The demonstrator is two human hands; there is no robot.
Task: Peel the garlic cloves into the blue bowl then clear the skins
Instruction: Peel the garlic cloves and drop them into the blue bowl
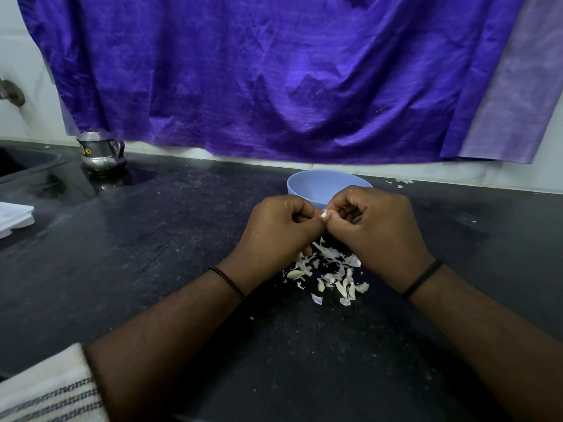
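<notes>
My left hand (pixel 281 222) and right hand (pixel 370 219) meet knuckle to knuckle at the centre of the frame, fingers curled in, both pinching one garlic clove (pixel 324 214); only a small pale tip of it shows between my thumbs. I judge it light, firm and small, with a dry papery skin that tears easily but clings. The bared flesh will likely be a little slick, so I should hold the body with one hand and lift the skin with a thumbnail at the tip.

Just below my hands, lower centre of the frame, the loose skins (pixel 327 274) lie scattered on the dark tabletop (pixel 170 269). They look feather-light and will drift at a careless sweep, so I would gather them with a cupped palm. A few plumper pieces among them may be unpeeled cloves; I cannot tell.

Just above my hands stands the blue bowl (pixel 316 185), partly hidden by my fingers; its contents are out of sight.
</notes>
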